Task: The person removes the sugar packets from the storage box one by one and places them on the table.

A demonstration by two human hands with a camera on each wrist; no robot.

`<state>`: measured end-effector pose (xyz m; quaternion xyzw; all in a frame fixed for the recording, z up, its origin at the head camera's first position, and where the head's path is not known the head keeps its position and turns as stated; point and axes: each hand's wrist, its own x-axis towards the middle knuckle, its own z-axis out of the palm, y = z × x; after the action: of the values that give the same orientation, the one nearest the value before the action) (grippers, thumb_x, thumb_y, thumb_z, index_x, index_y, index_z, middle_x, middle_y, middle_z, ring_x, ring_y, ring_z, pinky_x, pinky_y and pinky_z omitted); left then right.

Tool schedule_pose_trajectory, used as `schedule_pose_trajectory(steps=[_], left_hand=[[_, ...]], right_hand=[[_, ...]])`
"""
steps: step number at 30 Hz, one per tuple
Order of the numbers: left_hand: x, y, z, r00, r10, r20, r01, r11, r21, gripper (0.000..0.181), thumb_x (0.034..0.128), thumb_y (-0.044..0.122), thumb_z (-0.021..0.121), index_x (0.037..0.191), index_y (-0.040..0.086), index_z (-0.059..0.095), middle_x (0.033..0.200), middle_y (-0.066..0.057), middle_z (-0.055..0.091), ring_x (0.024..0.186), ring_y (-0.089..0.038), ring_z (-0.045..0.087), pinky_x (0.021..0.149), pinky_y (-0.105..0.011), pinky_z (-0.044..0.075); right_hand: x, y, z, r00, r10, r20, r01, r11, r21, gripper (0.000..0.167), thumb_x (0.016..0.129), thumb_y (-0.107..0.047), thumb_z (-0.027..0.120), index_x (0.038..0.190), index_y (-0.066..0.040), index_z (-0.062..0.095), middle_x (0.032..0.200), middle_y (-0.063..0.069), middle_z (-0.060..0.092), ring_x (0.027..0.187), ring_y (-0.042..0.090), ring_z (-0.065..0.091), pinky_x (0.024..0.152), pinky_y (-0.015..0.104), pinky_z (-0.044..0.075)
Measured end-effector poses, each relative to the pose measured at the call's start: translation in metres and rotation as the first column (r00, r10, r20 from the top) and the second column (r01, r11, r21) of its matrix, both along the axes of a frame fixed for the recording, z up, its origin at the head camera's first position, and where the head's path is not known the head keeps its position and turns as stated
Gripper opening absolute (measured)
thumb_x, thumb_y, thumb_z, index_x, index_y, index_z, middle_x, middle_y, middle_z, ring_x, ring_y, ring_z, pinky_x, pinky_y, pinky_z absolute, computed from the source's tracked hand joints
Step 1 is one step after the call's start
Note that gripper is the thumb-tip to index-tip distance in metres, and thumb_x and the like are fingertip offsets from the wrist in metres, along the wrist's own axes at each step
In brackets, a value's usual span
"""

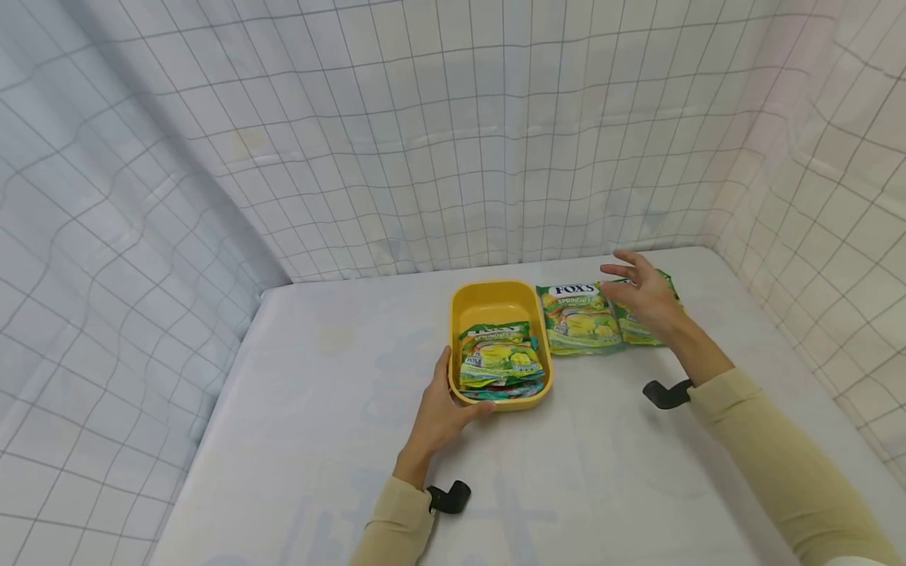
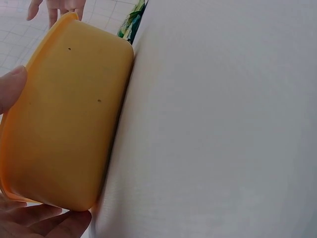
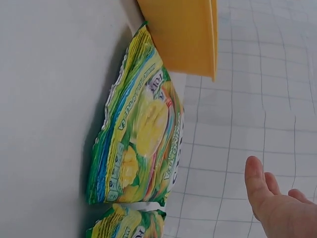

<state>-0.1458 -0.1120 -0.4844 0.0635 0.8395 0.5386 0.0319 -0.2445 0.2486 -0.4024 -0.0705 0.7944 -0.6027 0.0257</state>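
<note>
A yellow plastic bin (image 1: 495,292) stands on the table, with several green candy bags (image 1: 499,358) stacked in its near part. My left hand (image 1: 440,413) holds the bin's near left corner, thumb at the front rim and fingers along the left side. To the right of the bin lies a green Fox's candy bag (image 1: 580,322), beside a second candy bag (image 1: 637,322). Above that second bag hovers my right hand (image 1: 647,299), fingers spread and holding nothing. It partly hides the bag in the head view. In the right wrist view both bags lie flat, apart from the fingers.
A white cloth covers the table (image 1: 318,393). White grid-patterned curtains (image 1: 453,141) hang behind it and at both sides. Each wrist wears a black strap mount (image 1: 451,498).
</note>
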Motion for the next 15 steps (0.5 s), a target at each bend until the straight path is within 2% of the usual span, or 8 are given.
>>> schedule_pose_trajectory(steps=[3, 6, 15], left_hand=[[0.001, 0.000, -0.001, 1.000, -0.002, 0.003, 0.002, 1.000, -0.004, 0.123, 0.0770, 0.038, 0.091, 0.164, 0.009, 0.010, 0.166, -0.013, 0.024, 0.151, -0.030, 0.026, 0.121, -0.050, 0.025], [0.001, 0.000, -0.001, 1.000, -0.005, 0.000, 0.005, 1.000, -0.004, 0.122, 0.0773, 0.038, 0.091, 0.164, 0.009, 0.010, 0.166, -0.013, 0.025, 0.151, -0.030, 0.026, 0.120, -0.050, 0.026], [0.001, 0.000, -0.002, 1.000, -0.010, -0.014, 0.010, 1.000, 0.015, 0.123, 0.0776, 0.041, 0.090, 0.164, 0.009, 0.010, 0.166, -0.012, 0.024, 0.151, -0.028, 0.026, 0.120, -0.049, 0.027]], right_hand=[[0.002, -0.010, 0.004, 1.000, 0.015, 0.001, -0.015, 1.000, -0.006, 0.085, 0.100, -0.027, 0.067, 0.164, -0.013, 0.012, 0.158, 0.019, 0.036, 0.131, 0.031, 0.050, 0.108, 0.050, 0.041], [0.004, -0.017, 0.009, 0.999, 0.034, -0.003, -0.035, 0.999, -0.029, 0.087, 0.099, -0.025, 0.069, 0.164, -0.013, 0.012, 0.158, 0.018, 0.037, 0.134, 0.035, 0.047, 0.111, 0.051, 0.039], [0.007, -0.032, 0.014, 0.994, 0.113, 0.016, -0.111, 0.991, -0.075, 0.087, 0.098, -0.022, 0.070, 0.164, -0.015, 0.013, 0.158, 0.018, 0.036, 0.138, 0.037, 0.044, 0.114, 0.057, 0.034]])
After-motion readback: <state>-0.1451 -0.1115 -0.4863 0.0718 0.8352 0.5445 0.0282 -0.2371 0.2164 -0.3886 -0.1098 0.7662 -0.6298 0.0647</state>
